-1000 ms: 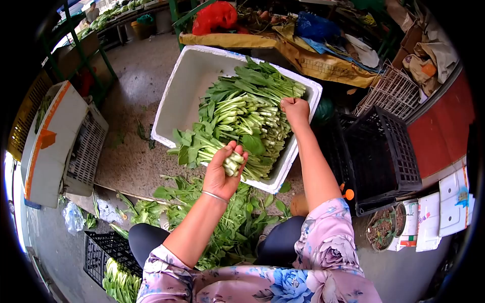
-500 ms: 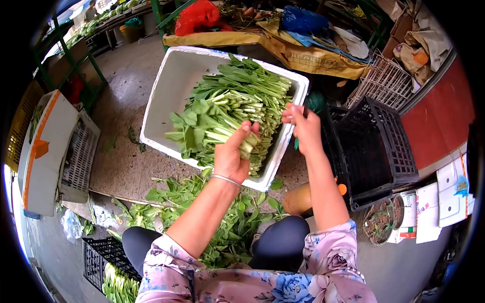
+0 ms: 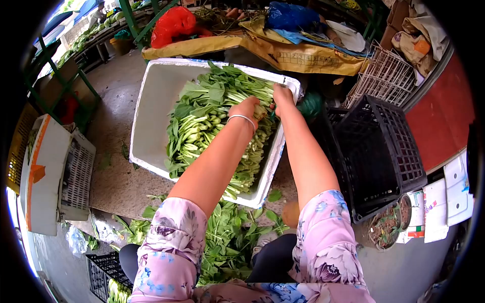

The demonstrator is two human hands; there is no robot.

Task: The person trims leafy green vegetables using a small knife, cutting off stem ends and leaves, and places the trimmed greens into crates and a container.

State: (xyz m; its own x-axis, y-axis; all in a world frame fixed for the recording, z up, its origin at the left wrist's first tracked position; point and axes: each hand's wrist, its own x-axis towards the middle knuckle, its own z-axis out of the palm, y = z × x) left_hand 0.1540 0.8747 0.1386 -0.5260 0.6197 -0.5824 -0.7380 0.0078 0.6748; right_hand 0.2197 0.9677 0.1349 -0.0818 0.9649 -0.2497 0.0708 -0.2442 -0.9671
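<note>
A white foam box [image 3: 151, 121] stands before me, its right part filled with stacked leafy greens [image 3: 202, 121], pale stems mostly toward the right. My left hand [image 3: 246, 108], with a bracelet at the wrist, is closed on a bunch of these greens at the top of the pile. Close by at the box's right rim is my right hand [image 3: 283, 98], its fingers curled beside the stem ends. A small dark-green piece shows under the right fingers; what it belongs to is hidden.
Loose green leaves [image 3: 227, 237] lie on the floor between my legs. Black plastic crates [image 3: 389, 151] stand at the right, near a white wire basket [image 3: 386, 76]. A yellow-covered stand [image 3: 303, 55] is behind the box. At the left is another white box [image 3: 48, 171].
Both hands have moved up and away from me, to the far right part of the pile. The bunch in my left hand has gone from the near side to there.
</note>
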